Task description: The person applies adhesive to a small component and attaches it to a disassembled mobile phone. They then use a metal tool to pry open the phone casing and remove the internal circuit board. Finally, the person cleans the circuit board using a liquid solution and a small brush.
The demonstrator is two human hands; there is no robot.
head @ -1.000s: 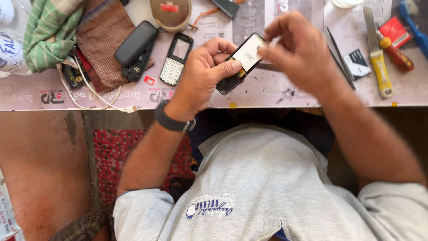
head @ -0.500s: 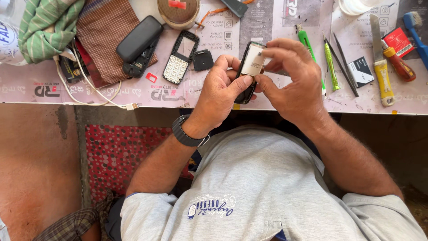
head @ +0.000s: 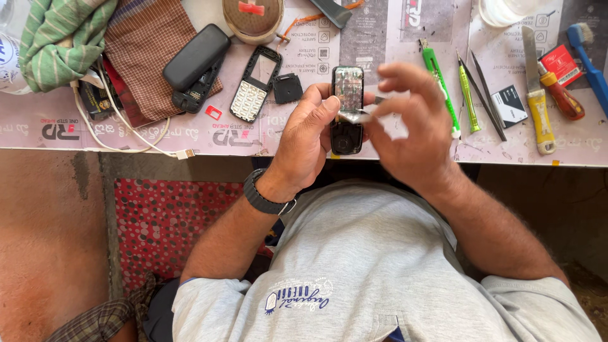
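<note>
Fingers of the left hand (head: 307,136) wrap the small black phone (head: 347,111), held upright above the table (head: 405,142) edge; right hand (head: 411,126) fingers pinch a thin silvery strip (head: 356,116) across it.

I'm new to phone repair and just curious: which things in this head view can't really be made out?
- Small pale part between the fingers of the right hand: motion blur hides its shape.
- Lower half of the opened phone: covered by the left hand.
- Round tin and clear container: cut off by the top edge.
- Blue brush: runs off the right edge.
</note>
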